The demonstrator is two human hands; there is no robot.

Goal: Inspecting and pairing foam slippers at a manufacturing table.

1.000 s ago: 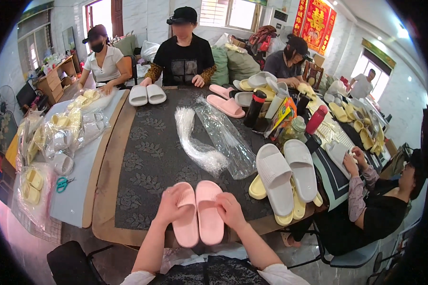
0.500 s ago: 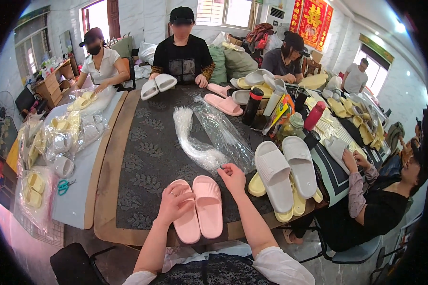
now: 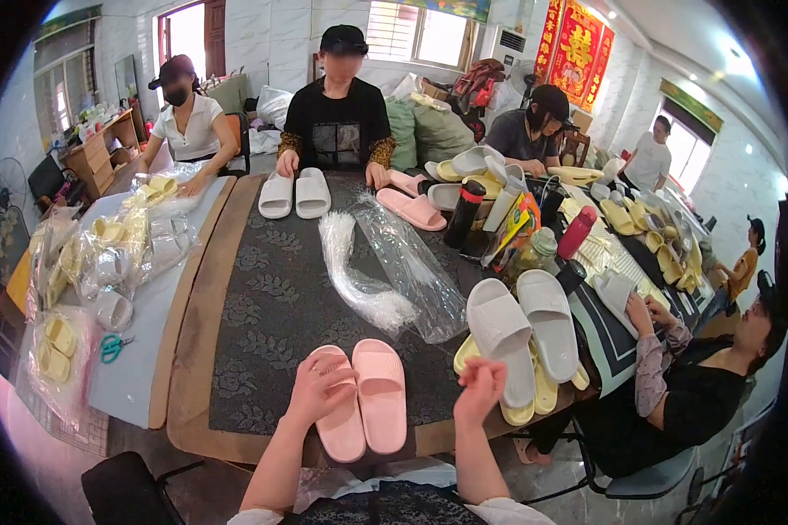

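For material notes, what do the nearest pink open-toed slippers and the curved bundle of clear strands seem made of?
Nearest pink slippers: probably matt moulded foam or soft plastic, from their even, dull surface.
Clear strands: likely glossy plastic, given bright highlights; exact type unclear.

White sleeves (image 3: 508,513), black patterned garment (image 3: 385,505)

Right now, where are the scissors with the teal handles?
In the head view, the scissors lie on the left, on the pale blue tabletop, just right of a bagged pair of yellow slippers.
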